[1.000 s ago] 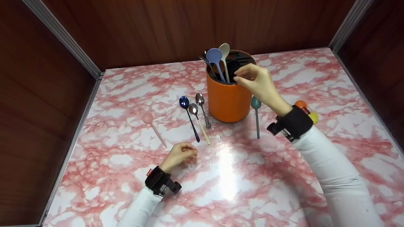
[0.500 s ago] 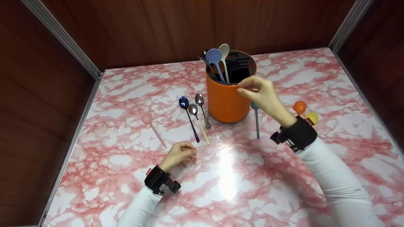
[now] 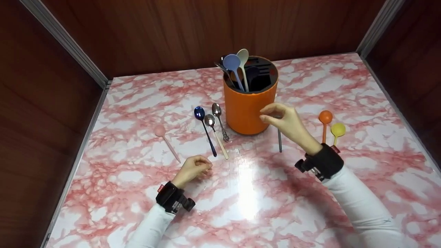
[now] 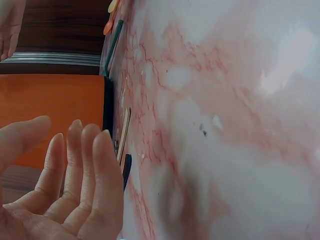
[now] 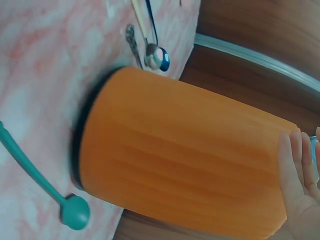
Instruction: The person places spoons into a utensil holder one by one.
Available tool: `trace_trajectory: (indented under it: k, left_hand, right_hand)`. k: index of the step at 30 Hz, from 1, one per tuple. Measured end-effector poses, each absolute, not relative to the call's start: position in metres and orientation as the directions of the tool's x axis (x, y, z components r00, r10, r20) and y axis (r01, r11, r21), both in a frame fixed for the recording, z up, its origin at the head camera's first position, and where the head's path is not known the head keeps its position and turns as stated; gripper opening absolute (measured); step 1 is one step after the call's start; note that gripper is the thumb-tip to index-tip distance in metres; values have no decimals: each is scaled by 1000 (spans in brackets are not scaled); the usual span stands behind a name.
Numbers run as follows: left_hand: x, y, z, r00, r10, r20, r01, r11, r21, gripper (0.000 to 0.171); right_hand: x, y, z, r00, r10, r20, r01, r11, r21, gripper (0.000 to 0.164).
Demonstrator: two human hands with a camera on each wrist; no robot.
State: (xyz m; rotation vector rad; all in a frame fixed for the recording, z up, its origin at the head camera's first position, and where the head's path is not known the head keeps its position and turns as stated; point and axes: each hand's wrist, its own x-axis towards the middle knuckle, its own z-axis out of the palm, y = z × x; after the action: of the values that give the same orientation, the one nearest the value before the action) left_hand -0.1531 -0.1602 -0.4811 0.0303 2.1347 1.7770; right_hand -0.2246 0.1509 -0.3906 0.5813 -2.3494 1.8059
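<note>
My right hand (image 3: 287, 124) hovers in front of the right side of an orange utensil holder (image 3: 246, 112), fingers loosely bent and nothing between them. It covers the bowl of a teal spoon (image 3: 280, 141) in the head view; the right wrist view shows that green-teal spoon bowl (image 5: 75, 212) whole. A lilac spoon (image 3: 232, 62), a cream spoon (image 3: 243, 55) and metal cutlery stand in the holder. Low over the table my left hand (image 3: 193, 170) is relaxed and holds nothing. Nearest to it are a pink spoon (image 3: 171, 148), a blue metal spoon (image 3: 208, 136) and a cream-handled spoon (image 3: 220, 143).
An ornate silver spoon (image 3: 220, 120) lies left of the holder. Over on the right are an orange spoon (image 3: 325, 117) and a yellow spoon (image 3: 338, 130), handles partly behind my wrist. Wood-look panels (image 3: 172, 34) enclose the pink marbled table (image 3: 137, 199).
My right hand has come away from the holder's top, downward and toward me, baring the rim and the orange and yellow spoons. The left hand stays about where it was.
</note>
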Motion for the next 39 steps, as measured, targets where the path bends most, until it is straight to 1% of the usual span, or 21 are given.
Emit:
trace_trajectory:
  k: [6, 11, 14, 18, 22, 26, 31, 35, 39]
  left_hand:
    - [-155, -162, -482, -934, 228, -275, -231, 205, 951, 17]
    - [-159, -165, -481, -934, 212, -288, -249, 191, 949, 15]
    - [-161, -166, -480, -940, 199, -279, -236, 213, 948, 15]
    - [-165, -169, -478, -951, 173, -258, -203, 284, 937, 16]
    - [-171, -172, -475, -953, 126, -275, -223, 325, 919, 15]
    - [-178, -177, -472, -962, 54, -267, -237, 319, 918, 11]
    - [-190, -187, -471, -968, -23, -250, -244, 315, 917, 8]
    - [-199, -193, -468, -965, -56, -256, -259, 347, 902, 9]
    - [-208, -194, -465, -951, -72, -302, -308, 341, 888, 10]
  right_hand:
    - [-218, 155, -408, -925, -221, 309, -353, 201, -914, 15]
    - [-212, 158, -421, -941, -213, 263, -305, 195, -932, 15]
    - [-208, 159, -426, -947, -222, 232, -272, 175, -946, 16]
    - [-205, 161, -432, -949, -243, 201, -242, 151, -958, 17]
    - [-203, 164, -435, -949, -259, 182, -223, 139, -965, 17]
    - [-201, 168, -437, -951, -263, 161, -202, 137, -970, 16]
    - [-198, 172, -441, -949, -259, 180, -218, 127, -968, 15]
    - [-196, 175, -445, -948, -254, 192, -227, 118, -967, 15]
    - [-195, 178, -447, -954, -244, 174, -209, 129, -969, 17]
